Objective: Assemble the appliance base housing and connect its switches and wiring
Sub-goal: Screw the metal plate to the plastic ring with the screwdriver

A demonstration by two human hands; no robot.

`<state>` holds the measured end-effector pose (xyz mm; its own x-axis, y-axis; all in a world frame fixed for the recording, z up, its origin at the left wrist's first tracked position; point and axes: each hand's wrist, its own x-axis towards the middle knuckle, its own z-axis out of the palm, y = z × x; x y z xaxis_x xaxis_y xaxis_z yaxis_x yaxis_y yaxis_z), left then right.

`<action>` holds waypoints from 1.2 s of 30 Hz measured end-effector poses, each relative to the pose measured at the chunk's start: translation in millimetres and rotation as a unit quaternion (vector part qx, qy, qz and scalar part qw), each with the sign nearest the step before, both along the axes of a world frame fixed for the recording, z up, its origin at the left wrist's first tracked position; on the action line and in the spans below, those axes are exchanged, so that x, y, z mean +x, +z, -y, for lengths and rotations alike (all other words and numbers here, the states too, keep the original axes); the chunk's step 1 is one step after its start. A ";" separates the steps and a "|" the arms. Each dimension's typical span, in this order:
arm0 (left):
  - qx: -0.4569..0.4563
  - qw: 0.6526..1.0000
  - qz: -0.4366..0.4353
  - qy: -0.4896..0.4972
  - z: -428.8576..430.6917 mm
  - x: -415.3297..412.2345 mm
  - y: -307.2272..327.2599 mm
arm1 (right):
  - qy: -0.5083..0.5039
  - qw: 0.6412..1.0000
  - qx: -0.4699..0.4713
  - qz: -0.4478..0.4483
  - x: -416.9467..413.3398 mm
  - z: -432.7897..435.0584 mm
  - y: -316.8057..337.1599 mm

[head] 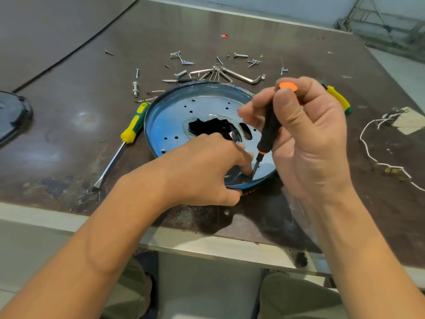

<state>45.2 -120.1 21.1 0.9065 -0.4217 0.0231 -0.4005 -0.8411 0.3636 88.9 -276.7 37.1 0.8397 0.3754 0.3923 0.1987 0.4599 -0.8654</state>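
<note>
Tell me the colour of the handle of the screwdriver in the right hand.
Screwdriver handle: black with orange cap and collar, best seen in the head view.

Workshop / assy bench, not a home. Worn, stained dark worktop [69,125] w/ metal edge; loose screws [184,62] scattered; hex-key set [239,75]; yellow-green flat screwdriver [132,128] lying out; white wiring [368,143] at right; metal frame [379,17] on pale floor in bkgd.
</note>
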 end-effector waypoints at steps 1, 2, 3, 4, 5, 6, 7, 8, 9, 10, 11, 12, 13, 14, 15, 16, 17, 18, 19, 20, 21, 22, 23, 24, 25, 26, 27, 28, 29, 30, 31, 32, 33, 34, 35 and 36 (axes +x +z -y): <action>0.000 1.000 0.001 0.000 0.2 -0.3 0.0 | -0.011 1.000 0.007 -0.003 0.4 -0.6 0.0; 0.000 1.000 0.004 0.001 0.4 -0.3 -0.1 | -0.019 1.000 0.010 -0.001 1.0 -1.3 0.2; 0.000 1.000 0.007 0.001 0.6 -0.3 -0.3 | -0.021 1.000 0.012 0.002 1.4 -1.8 0.7; 0.000 1.000 0.006 0.000 0.7 0.1 -0.6 | -0.015 1.000 0.014 0.000 1.8 -1.5 0.9; 0.002 1.000 0.005 0.000 0.5 0.7 -0.7 | -0.002 1.000 0.016 -0.006 2.0 -0.9 1.0; 0.004 1.000 0.002 -0.001 0.5 1.3 -0.6 | 0.012 1.000 0.016 -0.013 2.2 0.2 0.6; 0.006 1.000 -0.002 -0.002 0.5 1.9 -0.5 | 0.024 0.999 0.013 -0.017 2.2 1.6 0.5; 0.005 1.000 -0.007 -0.002 0.6 2.3 -0.4 | 0.030 0.999 0.006 -0.016 2.3 3.2 0.2; 0.003 1.000 -0.010 -0.002 0.4 2.2 -0.5 | 0.033 0.999 -0.001 -0.014 1.5 3.4 -0.7; 0.002 1.000 -0.012 -0.001 0.3 2.0 -0.3 | 0.031 0.999 -0.006 -0.013 0.2 2.4 -1.0; 0.000 1.000 -0.012 0.000 0.3 1.6 -0.2 | 0.023 1.000 -0.007 -0.013 -1.2 0.7 -1.4; -0.003 1.000 -0.010 0.002 0.1 0.9 -0.2 | 0.009 1.000 -0.006 -0.016 -2.3 -1.6 -2.4; -0.005 1.000 -0.007 0.002 0.1 0.6 -0.2 | -0.002 1.000 -0.002 -0.022 -2.8 -3.8 -3.6; -0.005 1.000 -0.005 0.002 0.2 0.5 -0.2 | -0.009 1.000 -0.001 -0.027 -2.8 -5.6 -4.4; -0.003 1.000 -0.006 0.000 0.3 0.6 -0.1 | -0.009 1.000 -0.001 -0.027 -2.4 -6.9 -4.9; 0.000 1.000 -0.007 -0.002 0.5 0.9 0.0 | -0.009 1.000 -0.001 -0.024 -1.5 -7.6 -4.8; 0.002 1.000 -0.008 -0.004 0.2 1.2 0.0 | -0.011 1.000 -0.004 -0.021 -0.5 -7.7 -3.9; 0.005 1.000 -0.006 -0.004 0.0 1.5 -0.1 | -0.017 1.000 -0.007 -0.021 1.3 -6.5 -3.0; 0.009 1.000 -0.001 -0.003 -0.2 1.5 -0.6 | -0.020 0.999 -0.007 -0.024 3.3 -4.0 -2.5; 0.011 1.000 0.004 0.000 -0.6 1.6 -1.1 | -0.020 0.999 -0.005 -0.030 5.7 -0.7 -1.8; 0.009 1.000 0.008 0.002 -0.9 1.5 -1.6 | -0.016 0.999 -0.006 -0.033 8.3 2.7 -1.4; 0.004 1.000 0.007 0.003 -1.2 1.3 -2.3 | -0.012 0.999 -0.011 -0.030 9.6 5.1 -1.0; 0.000 1.000 0.004 0.003 -1.4 1.2 -2.9 | -0.012 1.000 -0.015 -0.022 10.7 7.1 -1.3; -0.003 1.000 0.001 0.004 -1.8 1.0 -3.2 | -0.016 1.000 -0.014 -0.015 11.0 8.1 -1.4; -0.004 1.000 0.000 0.005 -1.6 1.2 -3.5 | -0.025 1.000 -0.005 -0.017 10.9 9.1 -1.1; -0.004 1.000 -0.001 0.005 -1.8 1.5 -3.7 | -0.036 0.999 0.005 -0.026 10.4 9.4 -1.1; -0.005 1.000 -0.003 0.004 -2.5 1.4 -3.7 | -0.037 0.999 0.012 -0.028 10.5 9.4 -1.8; -0.006 1.000 -0.005 0.002 -2.4 1.6 -3.4 | -0.035 0.999 0.011 -0.024 10.3 9.5 -2.0; -0.007 1.000 -0.005 0.000 -2.2 1.9 -3.3 | -0.027 0.999 0.008 -0.018 9.9 8.7 -1.8; -0.007 1.000 -0.005 -0.002 -2.0 2.3 -3.1 | -0.012 1.000 0.009 -0.015 9.4 7.9 -1.8; -0.009 1.000 -0.005 -0.004 -1.6 2.4 -2.9 | 0.006 1.000 0.010 -0.020 9.1 7.4 -2.1; -0.012 1.000 -0.002 -0.004 -1.6 2.6 -2.8 | 0.026 0.999 0.015 -0.028 8.9 6.7 -2.3; -0.017 1.000 0.004 -0.006 -1.9 2.9 -3.1 | 0.043 0.998 0.019 -0.037 8.7 6.5 -2.6; -0.024 1.000 0.009 -0.007 -2.7 3.5 -3.6 | 0.056 0.997 0.021 -0.043 8.8 7.0 -2.8; -0.030 0.999 0.008 -0.010 -3.9 4.0 -4.2 | 0.061 0.997 0.024 -0.043 9.1 8.0 -3.2; -0.036 0.999 0.001 -0.015 -5.2 4.3 -4.1 | 0.060 0.997 0.025 -0.041 9.4 8.8 -3.1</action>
<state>49.5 -114.9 17.0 0.8937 -0.4451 0.0569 -0.4257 -0.8006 0.4217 98.3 -285.6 34.0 0.8201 0.4570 0.3444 0.0688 0.5188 -0.8522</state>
